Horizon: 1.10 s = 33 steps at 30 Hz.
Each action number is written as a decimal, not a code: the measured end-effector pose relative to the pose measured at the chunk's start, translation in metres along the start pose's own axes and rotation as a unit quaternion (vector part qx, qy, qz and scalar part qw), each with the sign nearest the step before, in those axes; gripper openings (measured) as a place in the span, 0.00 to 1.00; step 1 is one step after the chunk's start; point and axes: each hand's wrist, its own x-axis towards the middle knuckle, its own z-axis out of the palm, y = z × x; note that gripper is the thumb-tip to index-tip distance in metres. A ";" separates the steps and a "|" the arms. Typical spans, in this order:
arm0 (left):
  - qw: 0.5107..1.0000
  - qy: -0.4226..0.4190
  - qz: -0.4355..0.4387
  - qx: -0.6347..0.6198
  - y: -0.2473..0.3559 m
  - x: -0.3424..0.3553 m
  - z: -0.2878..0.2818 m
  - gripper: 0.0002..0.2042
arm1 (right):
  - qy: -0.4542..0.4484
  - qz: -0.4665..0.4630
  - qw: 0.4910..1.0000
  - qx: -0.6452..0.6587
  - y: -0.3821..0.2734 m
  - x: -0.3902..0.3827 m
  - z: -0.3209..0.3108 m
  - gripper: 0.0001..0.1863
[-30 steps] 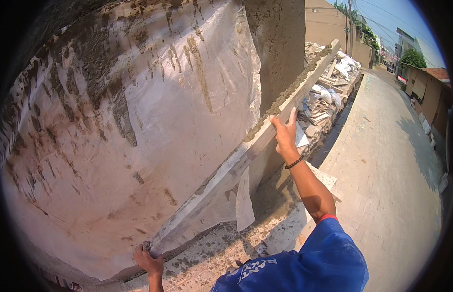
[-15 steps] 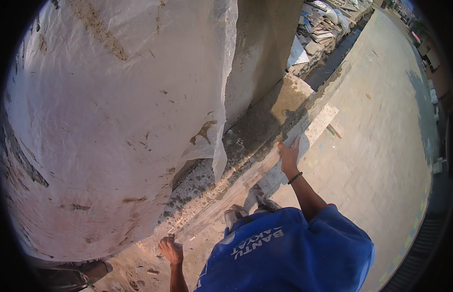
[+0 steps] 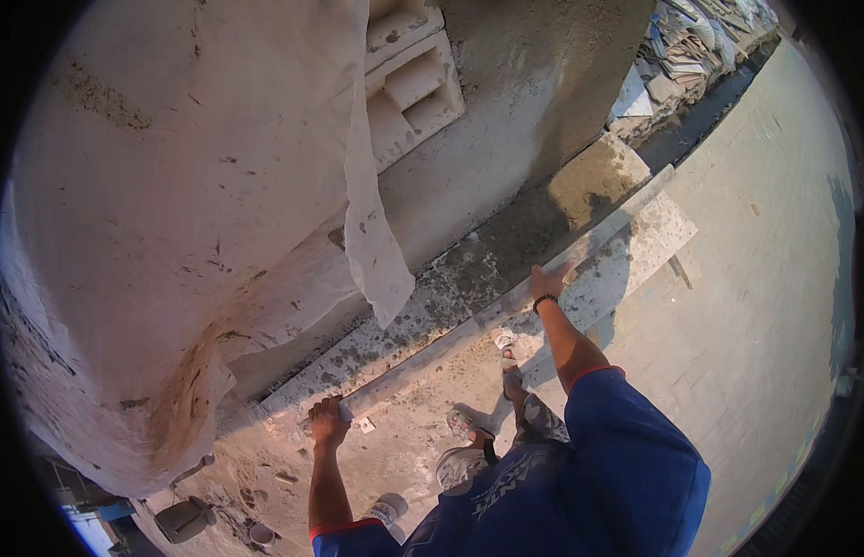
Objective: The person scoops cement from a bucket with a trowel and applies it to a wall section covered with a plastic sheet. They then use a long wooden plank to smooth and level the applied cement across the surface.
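Observation:
A long, straight, greyish board (image 3: 418,362) runs slantwise along the front edge of a speckled concrete ledge (image 3: 441,288). My left hand (image 3: 328,423) is closed over its near left end. Farther along, my right hand (image 3: 547,281) grips the same board from above, its thumb stretched along it and a dark bead bracelet at the wrist. Below the right hand, a flat speckled slab (image 3: 641,246) lies beside the board, partly in shade. The undersides of both hands' fingers are hidden.
A dirty translucent plastic sheet (image 3: 219,213) hangs at the left before a grey wall (image 3: 515,121) with hollow blocks (image 3: 418,88). Rubble (image 3: 687,60) and a dark water channel (image 3: 687,116) are at the far right. Buckets (image 3: 387,509) stand near my feet.
The view has shifted, and more of the hollow blocks and my feet shows. The board now lies more plainly along the ledge edge, with both hands still on it.

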 end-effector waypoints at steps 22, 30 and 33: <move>0.971 0.179 -0.149 0.045 -0.101 -0.308 0.039 0.22 | -0.057 -0.066 0.925 0.369 0.323 -0.172 -0.090 0.57; 0.918 0.391 -0.074 0.006 -0.179 -0.419 0.050 0.19 | -0.047 -0.238 0.818 0.521 0.243 -0.362 -0.141 0.51; 0.878 0.471 -0.083 -0.009 -0.196 -0.417 0.018 0.19 | -0.066 -0.309 0.788 0.528 0.172 -0.457 -0.164 0.51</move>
